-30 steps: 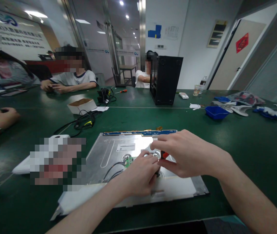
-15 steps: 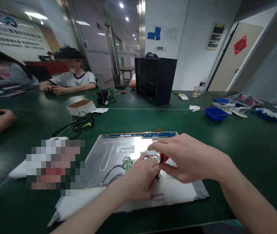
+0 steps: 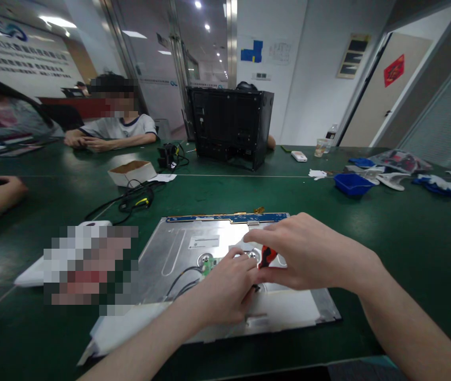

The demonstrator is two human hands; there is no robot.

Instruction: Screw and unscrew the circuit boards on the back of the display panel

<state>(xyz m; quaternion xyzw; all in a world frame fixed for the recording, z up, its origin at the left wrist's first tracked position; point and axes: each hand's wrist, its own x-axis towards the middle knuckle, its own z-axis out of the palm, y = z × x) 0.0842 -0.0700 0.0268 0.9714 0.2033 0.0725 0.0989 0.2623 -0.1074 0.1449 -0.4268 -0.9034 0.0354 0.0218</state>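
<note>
A flat metal display panel [image 3: 157,248] lies on the table in front of me, with a blue circuit board strip [image 3: 225,218] along its far edge. My right hand [image 3: 308,254] is closed round a screwdriver [image 3: 267,256] with a red and black handle, held over the panel's middle. My left hand [image 3: 225,288] rests on the panel, fingers curled close to the screwdriver's lower end; what they pinch is hidden. Beside the left fingers, a small green board [image 3: 208,265] with black cables [image 3: 181,278] shows partly.
A large black case [image 3: 229,127] stands at the back. Left of it are a box [image 3: 132,173], coiled cables [image 3: 138,198] and a white object [image 3: 35,272], partly blurred. A blue tray [image 3: 352,184] and gloves [image 3: 437,185] lie right. Other people sit at the left.
The black case at the back has turned and shifted left, now hiding the red screwdriver that lay beside it. My hands stay in almost the same place; the screwdriver's handle has turned slightly.
</note>
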